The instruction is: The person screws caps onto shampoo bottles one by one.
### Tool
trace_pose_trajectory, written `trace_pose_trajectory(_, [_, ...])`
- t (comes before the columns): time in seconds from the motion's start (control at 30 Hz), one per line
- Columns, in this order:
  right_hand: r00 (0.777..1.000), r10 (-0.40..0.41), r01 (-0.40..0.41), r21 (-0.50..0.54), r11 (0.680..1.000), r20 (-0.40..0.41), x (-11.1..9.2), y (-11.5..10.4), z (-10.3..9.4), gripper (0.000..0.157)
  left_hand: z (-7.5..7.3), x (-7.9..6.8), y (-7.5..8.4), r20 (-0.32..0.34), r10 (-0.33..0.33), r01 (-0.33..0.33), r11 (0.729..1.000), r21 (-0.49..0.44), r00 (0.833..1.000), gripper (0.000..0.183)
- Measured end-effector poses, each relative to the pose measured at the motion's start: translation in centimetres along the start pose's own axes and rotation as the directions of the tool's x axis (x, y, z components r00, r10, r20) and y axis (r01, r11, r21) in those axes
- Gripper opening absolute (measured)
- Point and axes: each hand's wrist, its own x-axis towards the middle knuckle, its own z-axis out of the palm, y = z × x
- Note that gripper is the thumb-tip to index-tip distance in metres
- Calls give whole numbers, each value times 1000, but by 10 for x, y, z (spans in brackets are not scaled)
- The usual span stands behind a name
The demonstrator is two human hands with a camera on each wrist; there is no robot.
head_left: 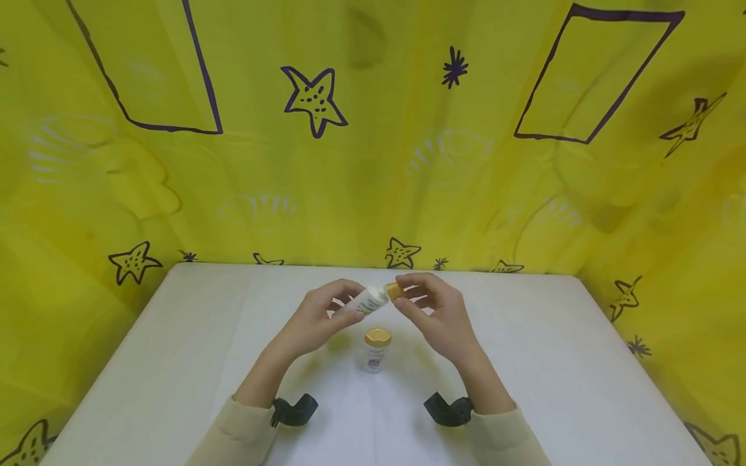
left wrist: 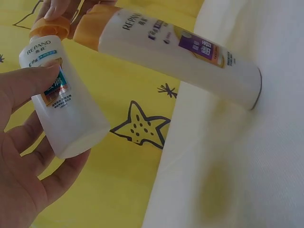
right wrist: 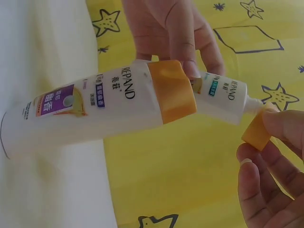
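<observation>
My left hand (head_left: 322,317) grips a white shampoo bottle (left wrist: 78,118) printed REPAND, tilted above the table with its neck toward the right. The right hand (head_left: 437,314) pinches its orange-gold cap (right wrist: 256,132) between thumb and fingers, right at the mouth. In the right wrist view a bit of narrow white neck (right wrist: 253,104) shows between cap and shoulder. A second REPAND bottle (head_left: 375,358), with a gold cap (right wrist: 171,92) on and a purple label, stands upright on the table below the hands.
The table has a white cover (head_left: 175,362). A yellow curtain (head_left: 361,181) with dark star drawings hangs behind it and at both sides. Black wrist mounts (head_left: 296,411) sit at both sleeve cuffs, close over the table.
</observation>
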Motion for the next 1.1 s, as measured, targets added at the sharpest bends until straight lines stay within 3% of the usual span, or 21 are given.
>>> trace_pose_trajectory(0.27, [999, -42, 42, -5, 999, -24, -1, -2, 0, 32, 1, -1, 9, 9, 32, -33, 999, 25, 999, 29])
trace_pose_trajectory(0.67, [996, -82, 81, -9, 997, -37, -1, -5, 3, 30, 3, -1, 9, 13, 40, -40, 998, 40, 999, 28])
trace_pose_trajectory(0.9, [996, -82, 82, -22, 996, -19, -2, -6, 4, 24, 3, -2, 9, 17, 18, -19, 998, 54, 1000, 29])
trace_pose_trajectory(1.1, [997, -68, 69, -30, 997, 21, -2, -6, 2, 30, 1, -2, 7, 4, 19, -19, 997, 68, 1000, 30])
